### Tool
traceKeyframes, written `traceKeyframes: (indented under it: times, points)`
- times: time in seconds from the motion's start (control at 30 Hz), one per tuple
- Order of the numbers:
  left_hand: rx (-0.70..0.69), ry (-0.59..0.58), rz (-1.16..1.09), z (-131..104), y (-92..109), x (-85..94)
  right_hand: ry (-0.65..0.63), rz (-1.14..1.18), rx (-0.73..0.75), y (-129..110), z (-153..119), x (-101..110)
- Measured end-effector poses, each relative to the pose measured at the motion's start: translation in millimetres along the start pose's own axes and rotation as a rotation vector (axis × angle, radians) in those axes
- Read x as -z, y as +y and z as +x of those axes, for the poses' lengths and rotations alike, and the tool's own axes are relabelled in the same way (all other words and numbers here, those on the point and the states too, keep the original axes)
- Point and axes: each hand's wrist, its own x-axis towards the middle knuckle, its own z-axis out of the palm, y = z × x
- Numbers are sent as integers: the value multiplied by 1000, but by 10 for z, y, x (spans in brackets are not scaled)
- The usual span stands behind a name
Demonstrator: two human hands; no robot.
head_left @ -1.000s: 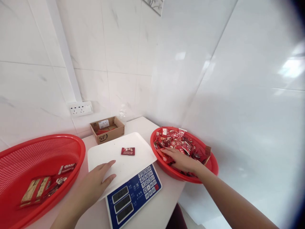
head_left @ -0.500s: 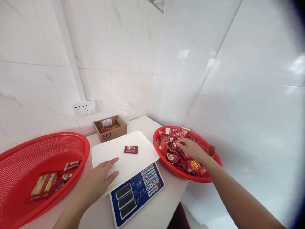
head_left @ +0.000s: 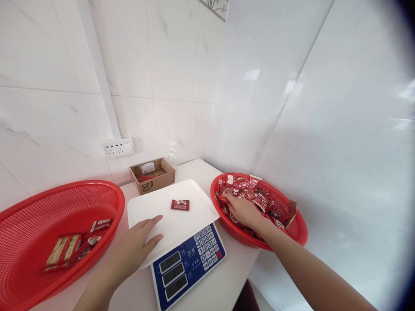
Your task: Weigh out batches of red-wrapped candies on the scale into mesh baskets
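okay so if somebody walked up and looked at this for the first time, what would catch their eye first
Probably the two bright red baskets against the white tiles: the right basket heaped with red candy packets, the right hand resting in the pile, and the larger left basket holding only a few packets. Between them sits a blue-faced scale with a single red packet on its white tray, the left hand on the tray's near edge.

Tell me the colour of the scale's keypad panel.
Blue, with white keys, on the scale's keypad panel; head view.

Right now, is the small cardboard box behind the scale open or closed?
Open. The cardboard box has no lid over it, and red packets show inside it. It stands upright by the wall, behind the scale.
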Motion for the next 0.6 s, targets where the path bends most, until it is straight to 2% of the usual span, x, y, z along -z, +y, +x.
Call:
traceKeyframes:
  times: [0.1,0.2,0.27,0.33,0.4,0.6]
  points:
    - [-7,-9,-1,-15,37,25,156,33,-110,17,2,112]
    - [-20,-21,-5,-38,101,71,362,198,-130,-13,50,165]
    - [-28,-21,-8,-53,139,101,411,363,-98,-89,108,136]
    - [-29,-15,-9,-68,163,124,358,535,-31,-217,166,60]
    - [-24,-4,-9,-82,174,140,250,600,46,-391,209,-44]
    - [-65,58,-17,-92,142,130,-61,288,184,-1023,223,-338]
